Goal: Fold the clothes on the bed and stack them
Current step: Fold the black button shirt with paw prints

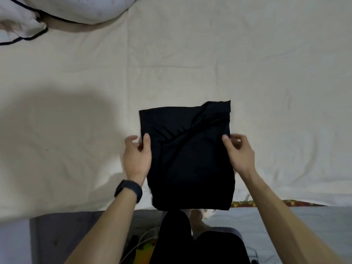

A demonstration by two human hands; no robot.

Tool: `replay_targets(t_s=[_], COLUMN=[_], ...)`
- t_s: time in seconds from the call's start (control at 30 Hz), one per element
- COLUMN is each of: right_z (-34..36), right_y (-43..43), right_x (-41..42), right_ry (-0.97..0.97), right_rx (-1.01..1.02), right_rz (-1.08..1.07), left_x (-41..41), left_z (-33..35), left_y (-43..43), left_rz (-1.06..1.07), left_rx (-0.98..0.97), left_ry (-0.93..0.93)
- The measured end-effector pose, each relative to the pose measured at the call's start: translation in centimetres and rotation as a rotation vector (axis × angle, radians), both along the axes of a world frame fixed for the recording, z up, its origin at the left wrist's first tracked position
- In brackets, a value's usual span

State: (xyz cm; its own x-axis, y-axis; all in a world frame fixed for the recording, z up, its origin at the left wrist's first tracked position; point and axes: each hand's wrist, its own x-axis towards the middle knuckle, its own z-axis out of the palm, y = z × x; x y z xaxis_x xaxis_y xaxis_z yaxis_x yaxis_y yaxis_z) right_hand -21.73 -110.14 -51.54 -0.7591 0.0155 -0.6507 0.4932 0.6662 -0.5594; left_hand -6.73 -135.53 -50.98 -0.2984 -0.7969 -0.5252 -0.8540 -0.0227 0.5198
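Observation:
A black garment [188, 155], folded into a rough rectangle, lies near the front edge of the bed [190, 63], its lower end hanging over that edge. My left hand [137, 155] pinches the garment's left side, thumb on top. My right hand [239, 153] pinches its right side the same way. A diagonal crease runs across the upper right of the cloth. A dark band sits on my left wrist.
A white garment with black trim [24, 25] lies crumpled at the far left corner, beside a pale pillow [85, 8]. Below the bed edge are my dark-clad legs, a bare foot and some cables on the floor.

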Motion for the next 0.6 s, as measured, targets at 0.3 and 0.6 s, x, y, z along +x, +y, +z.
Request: replay_targets(t_s=[0.3, 0.6], right_z=[0.3, -2.3], right_y=[8.8, 12.3], right_x=[11.5, 15.6], right_ry=[-0.218, -0.333], right_rx=[-0.078, -0.205], right_rz=[-0.009, 0.006], left_x=[13.5, 16.9], left_z=[-1.0, -2.5], left_y=[9.3, 8.4], left_rz=[-0.046, -0.017], left_rx=[0.371, 0.698], left_ry=[-0.091, -0.021])
